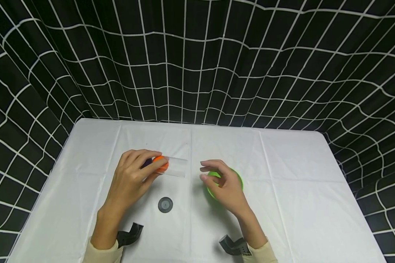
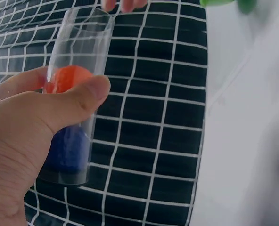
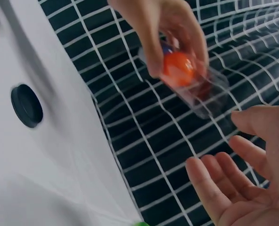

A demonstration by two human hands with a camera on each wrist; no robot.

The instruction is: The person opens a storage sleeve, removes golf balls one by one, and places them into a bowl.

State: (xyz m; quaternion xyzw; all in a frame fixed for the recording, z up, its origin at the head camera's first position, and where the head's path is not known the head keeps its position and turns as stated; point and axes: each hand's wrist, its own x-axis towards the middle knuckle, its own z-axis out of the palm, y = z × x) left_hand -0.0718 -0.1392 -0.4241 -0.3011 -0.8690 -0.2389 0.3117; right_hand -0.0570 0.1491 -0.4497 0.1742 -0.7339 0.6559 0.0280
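Note:
My left hand [image 1: 128,175] grips a clear tube [image 1: 177,167] between thumb and fingers. Inside the tube sit an orange ball [image 2: 71,77] and, toward its base, a blue one [image 2: 69,148]. The part past the orange ball, pointing toward the right hand, holds nothing. My right hand [image 1: 225,186] is apart from the tube, fingers loosely bent and thumb spread, with nothing between them. Below it in the head view shows a round green thing [image 1: 239,179] with a bright rim, partly hidden by the hand.
A dark grey round cap [image 1: 165,205] lies on the white-covered table [image 1: 299,204], between the forearms. Black wrist mounts [image 1: 130,235] stick out from both wrists. Dark cloth with a white grid [image 1: 197,65] hangs behind the table and along its sides.

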